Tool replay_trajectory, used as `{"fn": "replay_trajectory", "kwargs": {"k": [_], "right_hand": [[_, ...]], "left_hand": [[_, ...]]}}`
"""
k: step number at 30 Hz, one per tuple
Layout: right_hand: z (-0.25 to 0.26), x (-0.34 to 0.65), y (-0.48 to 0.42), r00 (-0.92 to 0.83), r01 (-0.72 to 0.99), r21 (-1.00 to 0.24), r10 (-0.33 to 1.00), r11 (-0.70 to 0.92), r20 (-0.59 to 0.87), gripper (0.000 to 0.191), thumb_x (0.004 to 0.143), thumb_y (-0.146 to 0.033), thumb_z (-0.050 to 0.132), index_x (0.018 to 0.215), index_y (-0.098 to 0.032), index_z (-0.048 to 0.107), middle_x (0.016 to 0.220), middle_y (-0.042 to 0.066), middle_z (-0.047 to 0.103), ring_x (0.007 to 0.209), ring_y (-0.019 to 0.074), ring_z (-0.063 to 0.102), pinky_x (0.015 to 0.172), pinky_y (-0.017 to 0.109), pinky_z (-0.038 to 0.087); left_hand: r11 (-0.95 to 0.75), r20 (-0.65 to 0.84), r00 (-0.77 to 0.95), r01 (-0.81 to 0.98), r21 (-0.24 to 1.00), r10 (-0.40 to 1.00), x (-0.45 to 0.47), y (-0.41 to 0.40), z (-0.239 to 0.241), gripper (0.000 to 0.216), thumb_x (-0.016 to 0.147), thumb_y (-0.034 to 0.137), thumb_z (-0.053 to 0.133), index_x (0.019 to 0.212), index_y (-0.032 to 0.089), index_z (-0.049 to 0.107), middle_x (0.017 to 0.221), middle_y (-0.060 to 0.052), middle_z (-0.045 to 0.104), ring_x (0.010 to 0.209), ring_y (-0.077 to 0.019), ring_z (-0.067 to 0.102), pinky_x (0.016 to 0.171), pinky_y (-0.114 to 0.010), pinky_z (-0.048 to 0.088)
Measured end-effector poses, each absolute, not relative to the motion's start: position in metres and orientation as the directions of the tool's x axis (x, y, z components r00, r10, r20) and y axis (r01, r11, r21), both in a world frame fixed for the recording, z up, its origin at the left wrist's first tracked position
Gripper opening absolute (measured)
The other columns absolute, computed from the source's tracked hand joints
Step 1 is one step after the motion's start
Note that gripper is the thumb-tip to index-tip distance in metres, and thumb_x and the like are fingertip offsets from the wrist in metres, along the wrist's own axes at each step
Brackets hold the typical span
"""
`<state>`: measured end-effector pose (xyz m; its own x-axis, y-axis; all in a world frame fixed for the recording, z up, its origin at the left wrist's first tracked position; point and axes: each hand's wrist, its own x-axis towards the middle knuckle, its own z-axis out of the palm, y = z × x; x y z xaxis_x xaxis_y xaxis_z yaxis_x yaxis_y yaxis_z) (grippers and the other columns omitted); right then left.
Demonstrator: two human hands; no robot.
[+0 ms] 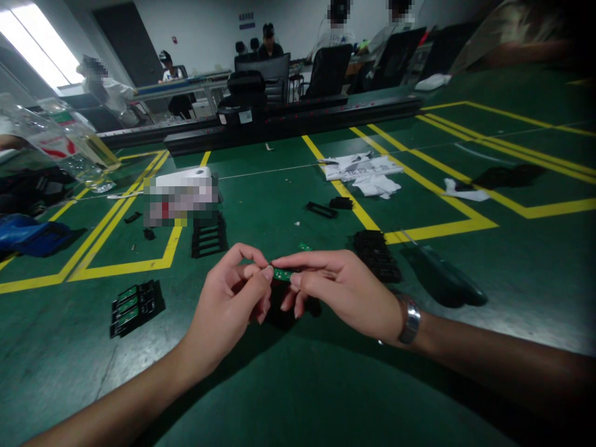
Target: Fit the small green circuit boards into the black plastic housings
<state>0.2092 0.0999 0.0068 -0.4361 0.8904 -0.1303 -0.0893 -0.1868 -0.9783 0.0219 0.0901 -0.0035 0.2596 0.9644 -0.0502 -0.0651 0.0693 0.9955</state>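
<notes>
Between my two hands, a small green circuit board (282, 274) is held just above the table. My left hand (235, 292) pinches its left end with thumb and forefinger. The right end is gripped by the thumb and fingers of my right hand (344, 288), with a metal watch band at that wrist. Just beyond the fingers lies another small green board (305, 246). A black frame holding several green boards (133, 305) sits to the left of my left hand. To the right of my right hand is a stack of black slotted plastic parts (376, 256).
A dark-handled pointed tool (442, 273) lies at the right. Farther back are a black slotted frame (208, 236), two small black parts (322, 210), crumpled paper (363, 174) and a white device (184, 186). Plastic bottles (69, 146) stand at the left. People sit beyond a black rail (288, 124).
</notes>
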Motion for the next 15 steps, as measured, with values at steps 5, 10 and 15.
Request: {"fn": "replay_trajectory", "kwargs": {"k": [5, 10, 15], "right_hand": [[0.0072, 0.2092, 0.1005, -0.434, -0.093, -0.976, 0.890, -0.195, -0.136, 0.029, 0.090, -0.011, 0.060, 0.116, -0.007, 0.072, 0.070, 0.006, 0.075, 0.057, 0.0123, 0.069, 0.057, 0.024, 0.055], [0.0066, 0.2095, 0.1007, -0.430, -0.086, -0.978, 0.893, -0.188, -0.134, 0.029, 0.089, -0.011, 0.060, 0.115, -0.007, 0.072, 0.070, 0.006, 0.075, 0.057, 0.0121, 0.069, 0.054, 0.023, 0.053], [0.0060, 0.2099, 0.1016, -0.424, -0.075, -0.980, 0.895, -0.186, -0.138, 0.032, 0.089, -0.012, 0.060, 0.119, -0.007, 0.071, 0.070, 0.006, 0.075, 0.058, 0.0129, 0.070, 0.057, 0.024, 0.054]], "left_hand": [[0.067, -0.042, 0.270, -0.082, 0.994, 0.962, 0.0220, 0.0900, -0.0041, 0.019, 0.097, 0.034, 0.062, 0.099, 0.021, 0.049, 0.055, 0.008, 0.051, 0.046, -0.0058, 0.046, 0.044, -0.014, 0.039], [0.067, -0.037, 0.282, -0.098, 0.993, 0.959, 0.0227, 0.0911, -0.0043, 0.019, 0.098, 0.034, 0.062, 0.099, 0.020, 0.049, 0.055, 0.009, 0.050, 0.045, -0.0051, 0.045, 0.044, -0.014, 0.038], [0.073, -0.043, 0.283, -0.096, 0.993, 0.958, 0.0225, 0.0912, -0.0039, 0.021, 0.096, 0.034, 0.065, 0.099, 0.020, 0.049, 0.057, 0.009, 0.049, 0.045, -0.0052, 0.046, 0.044, -0.014, 0.038]]}}
